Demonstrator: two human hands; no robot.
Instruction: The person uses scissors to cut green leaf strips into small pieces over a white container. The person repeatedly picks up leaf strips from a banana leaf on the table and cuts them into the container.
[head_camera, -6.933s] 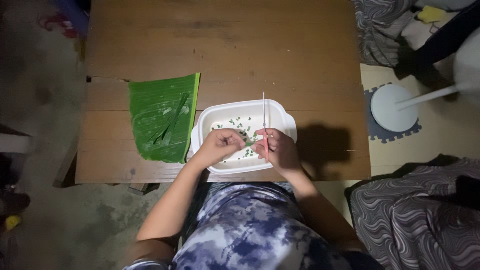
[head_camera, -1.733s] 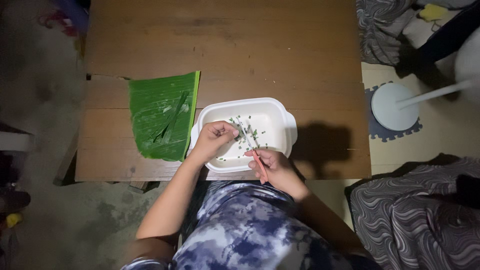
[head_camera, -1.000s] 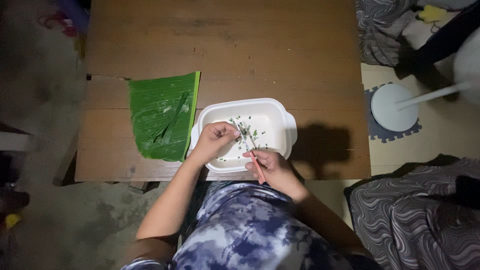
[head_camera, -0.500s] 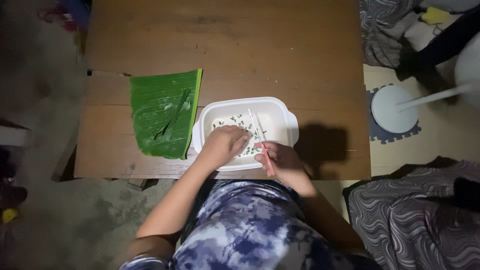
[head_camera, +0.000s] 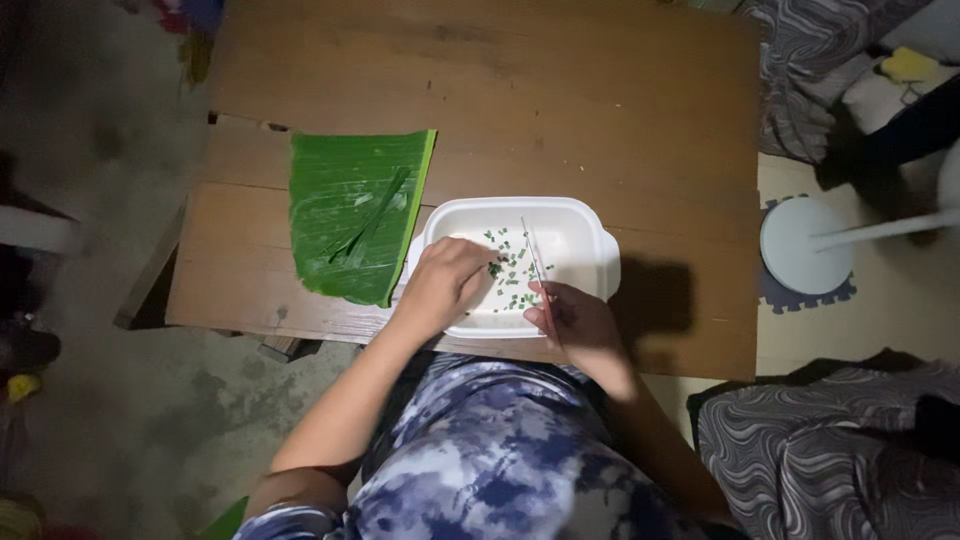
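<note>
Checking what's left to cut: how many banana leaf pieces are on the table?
1: a banana leaf lies flat on the wooden table, left of the white dish. Thin green strips rest on it.

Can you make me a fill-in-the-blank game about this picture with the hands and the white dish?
1. The small cut pieces lying in the white dish are ____ in colour.
2. The big banana leaf lies on the wooden ____.
3. The right hand holds a pair of ____.
4. The left hand is over the white ____.

Missing words: green, table, scissors, dish
</note>
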